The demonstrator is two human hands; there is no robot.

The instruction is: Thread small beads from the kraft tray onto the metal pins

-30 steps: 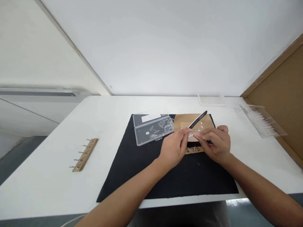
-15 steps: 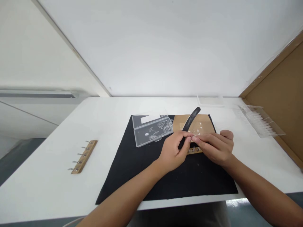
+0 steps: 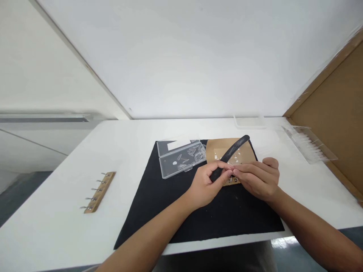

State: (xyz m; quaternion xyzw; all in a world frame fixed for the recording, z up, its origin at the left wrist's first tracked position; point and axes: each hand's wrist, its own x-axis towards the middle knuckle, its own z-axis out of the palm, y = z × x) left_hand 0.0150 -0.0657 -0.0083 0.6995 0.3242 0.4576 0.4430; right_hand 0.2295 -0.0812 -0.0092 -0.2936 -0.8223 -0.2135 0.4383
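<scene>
My left hand (image 3: pixel 206 184) is closed around a curved black nail file (image 3: pixel 235 149), which sticks out up and to the right. My right hand (image 3: pixel 259 178) is closed in a pinch, its fingertips meeting those of my left hand. Whatever lies between the fingertips is too small to make out. Just below them a wooden strip with metal clips (image 3: pixel 233 180) is partly hidden by my hands. Behind, a brown sheet (image 3: pixel 211 145) carries several small white pieces. To the left, an open clear plastic case (image 3: pixel 167 166) holds several clear nail tips (image 3: pixel 183 161).
A black mat (image 3: pixel 159 211) lies under the work on the white table (image 3: pixel 65 223). On the left rests another wooden strip with upright metal clips (image 3: pixel 100 193). A clear tray of nail tips (image 3: pixel 309 145) stands at right, near a brown panel (image 3: pixel 334 102). A clear lid (image 3: pixel 249 121) sits at the back.
The nail file has tilted over to the right and lies flatter across the brown sheet. Both hands remain together in nearly the same place. The whole view has shifted slightly.
</scene>
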